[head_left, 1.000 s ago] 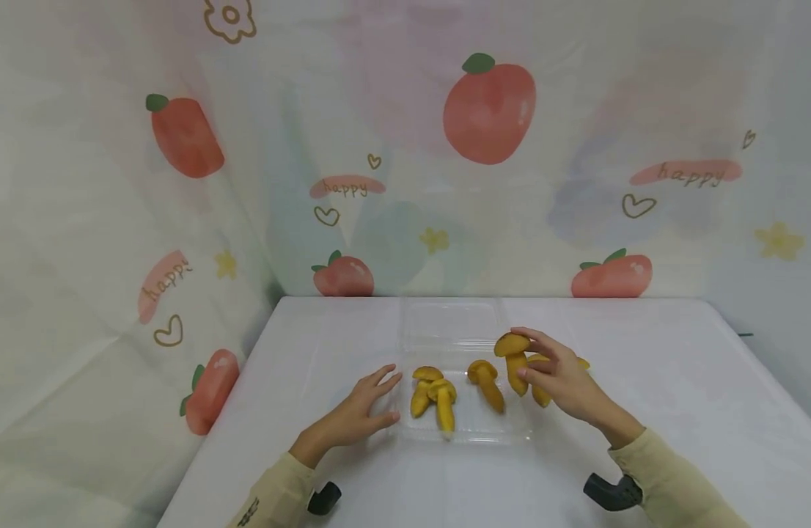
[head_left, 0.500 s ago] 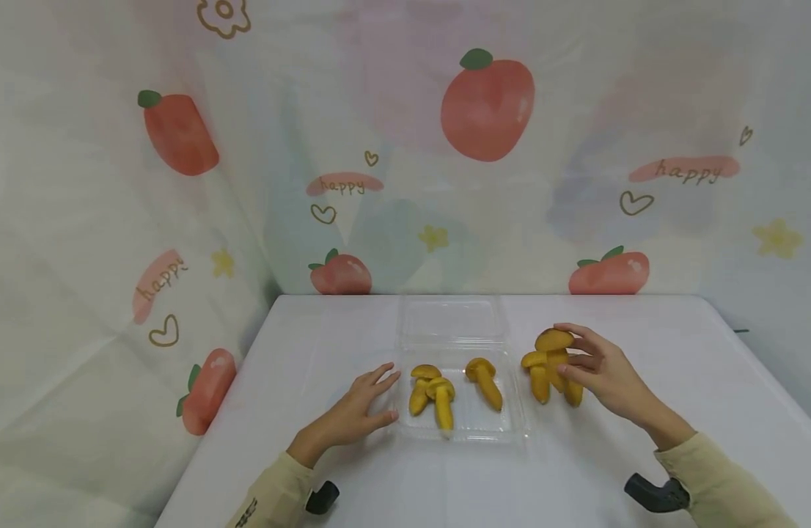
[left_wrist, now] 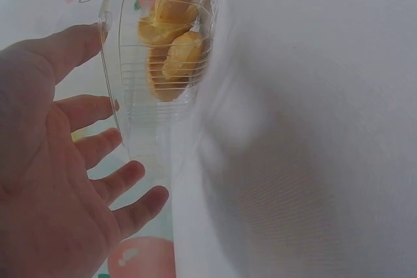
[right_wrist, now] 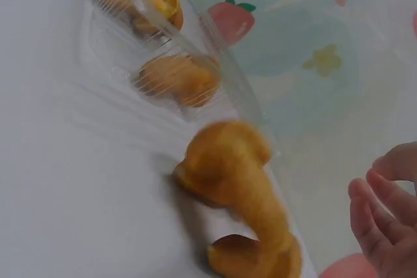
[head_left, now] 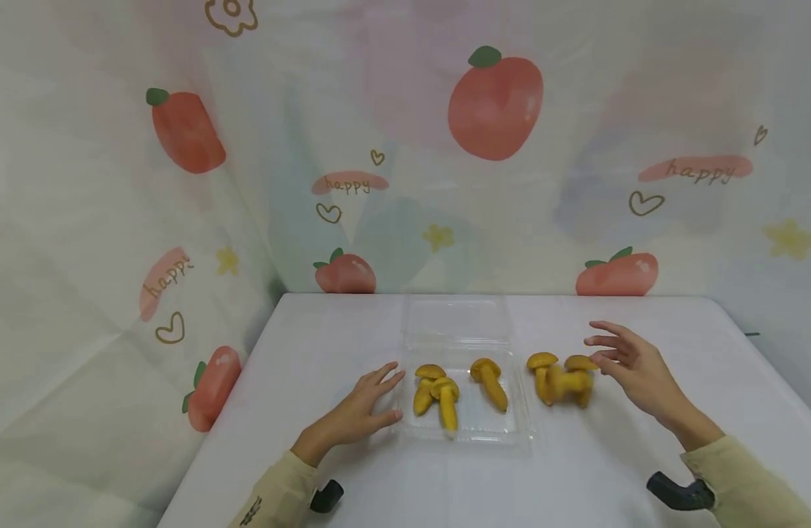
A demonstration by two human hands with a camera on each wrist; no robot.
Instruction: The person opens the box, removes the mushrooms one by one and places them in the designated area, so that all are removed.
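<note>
A clear plastic box (head_left: 470, 425) lies in the middle of the table with three yellow mushrooms inside, two crossed at its left and one mushroom (head_left: 490, 385) at its right. My left hand (head_left: 356, 412) is spread at the box's left side; in the left wrist view its fingertips are right at the rim. Beyond the box's right side, several yellow mushrooms lie bunched together. A blurred mushroom (head_left: 565, 383) lies across that bunch. My right hand (head_left: 643, 378) is just right of the bunch, fingers apart and holding nothing. In the right wrist view, a blurred mushroom (right_wrist: 238, 174) overlaps another.
The box's clear lid (head_left: 454, 321) lies folded back towards the far edge of the white table (head_left: 353, 330). Behind hangs a pale printed curtain (head_left: 405, 110). A black curved piece is at each sleeve cuff.
My right hand has carried a mushroom from above the box's right edge to the bunch on the right, let it go and drawn away to the right. The left hand has stayed put.
</note>
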